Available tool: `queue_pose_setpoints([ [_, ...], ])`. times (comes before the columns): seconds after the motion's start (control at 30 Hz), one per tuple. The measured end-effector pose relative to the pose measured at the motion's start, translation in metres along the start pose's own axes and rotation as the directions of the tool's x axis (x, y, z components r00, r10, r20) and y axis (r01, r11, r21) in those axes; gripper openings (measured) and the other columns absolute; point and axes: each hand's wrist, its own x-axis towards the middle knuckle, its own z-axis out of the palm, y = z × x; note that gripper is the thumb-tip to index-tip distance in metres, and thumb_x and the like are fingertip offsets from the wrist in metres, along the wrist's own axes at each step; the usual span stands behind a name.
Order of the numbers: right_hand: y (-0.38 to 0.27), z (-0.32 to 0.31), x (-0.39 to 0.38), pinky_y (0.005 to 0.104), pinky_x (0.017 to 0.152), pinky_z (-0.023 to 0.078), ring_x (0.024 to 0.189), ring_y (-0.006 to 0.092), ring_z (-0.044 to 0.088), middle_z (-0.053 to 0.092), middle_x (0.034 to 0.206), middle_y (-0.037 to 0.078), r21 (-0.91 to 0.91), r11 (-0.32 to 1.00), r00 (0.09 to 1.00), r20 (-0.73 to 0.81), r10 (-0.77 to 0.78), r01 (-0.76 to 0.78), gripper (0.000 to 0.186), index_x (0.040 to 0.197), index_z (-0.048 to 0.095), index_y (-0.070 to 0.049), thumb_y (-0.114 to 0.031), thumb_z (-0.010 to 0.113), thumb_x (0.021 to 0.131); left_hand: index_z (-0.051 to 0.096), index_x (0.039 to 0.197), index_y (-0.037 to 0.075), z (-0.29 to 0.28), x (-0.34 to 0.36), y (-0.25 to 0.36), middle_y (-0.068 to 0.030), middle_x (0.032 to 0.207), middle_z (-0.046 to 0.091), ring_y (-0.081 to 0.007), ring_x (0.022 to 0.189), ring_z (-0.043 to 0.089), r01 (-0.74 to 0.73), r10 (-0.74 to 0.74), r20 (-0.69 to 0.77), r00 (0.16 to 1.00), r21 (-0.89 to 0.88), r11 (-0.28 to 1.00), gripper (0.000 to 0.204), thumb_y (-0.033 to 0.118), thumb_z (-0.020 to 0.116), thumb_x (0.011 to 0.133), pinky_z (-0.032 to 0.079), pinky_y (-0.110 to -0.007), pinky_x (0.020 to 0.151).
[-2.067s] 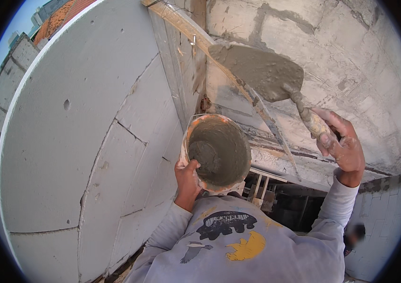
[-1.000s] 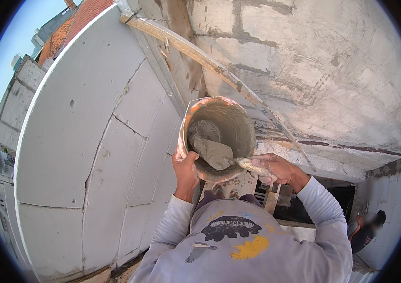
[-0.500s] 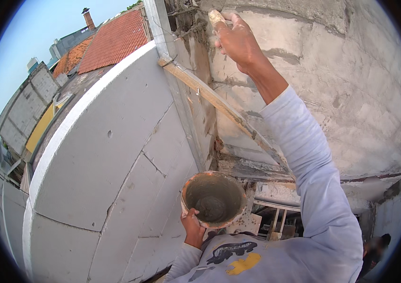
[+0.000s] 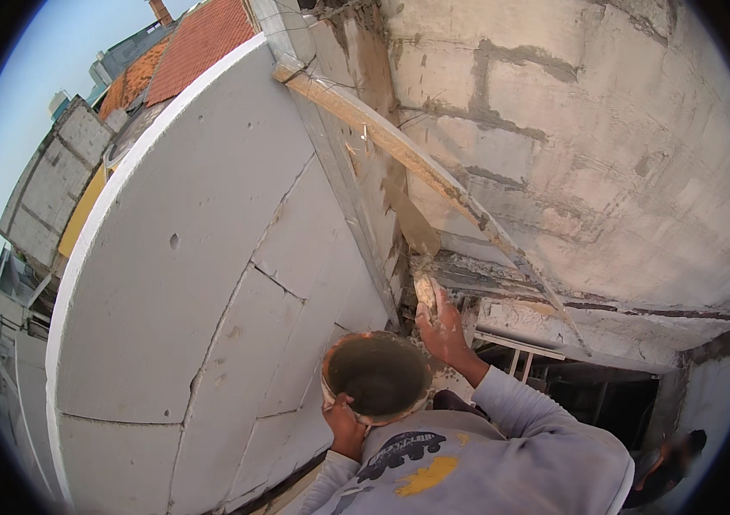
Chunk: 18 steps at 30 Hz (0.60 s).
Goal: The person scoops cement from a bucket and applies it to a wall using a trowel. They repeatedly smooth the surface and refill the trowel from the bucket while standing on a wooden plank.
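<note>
My left hand (image 4: 345, 427) grips the near left rim of a mortar-smeared bucket (image 4: 421, 403), held close against my body. Grey wet mortar (image 4: 378, 382) lies inside it. Just right of the bucket, my right hand (image 4: 445, 330) is closed around the pale handle of a trowel (image 4: 416, 225). The trowel's blade points up and away, in front of the corner where the rough wall (image 4: 502, 163) meets a post. No mortar load can be made out on the blade.
A grey block wall (image 4: 210, 257) curves along my left. A wooden brace (image 4: 416, 159) slants from the metal post (image 4: 318, 129) down to the right. Below right is an opening with a white frame (image 4: 515, 348). Another person (image 4: 670, 463) is at the lower right; red roofs (image 4: 197, 47) lie beyond.
My right hand has come down with the trowel from high on the rough wall to beside the bucket. The left hand keeps its hold on the bucket. The view has shifted slightly.
</note>
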Motion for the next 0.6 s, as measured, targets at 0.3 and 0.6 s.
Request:
queue_pose_setpoints([
  [0.3,0.178,0.162,0.206,0.0387,0.064,0.052,0.075,0.0222,0.064,0.066,0.110,0.016,0.675,0.650,0.862,-0.040,0.505,-0.349,0.067,0.159,0.026,-0.005,-0.028,0.059,0.105,0.059,0.107,-0.001,-0.055,-0.024,0.014,-0.0097,0.100,0.063,-0.0248,0.089,0.065,0.047,-0.015,-0.152,0.988,0.211,0.976,0.031,-0.003,0.054,0.077,0.056,-0.039,0.078],
  [0.6,0.158,0.174,0.220,0.0395,0.065,0.052,0.079,0.0226,0.065,0.064,0.116,0.018,0.572,0.796,0.844,-0.313,0.435,-0.198,0.064,0.157,0.027,0.001,-0.025,0.055,0.107,0.060,0.082,0.002,-0.079,-0.050,-0.005,-0.0073,0.081,0.056,-0.0212,0.066,0.058,0.080,0.092,-0.326,0.941,0.476,0.876,0.009,0.009,0.058,0.086,0.048,-0.038,0.058],
])
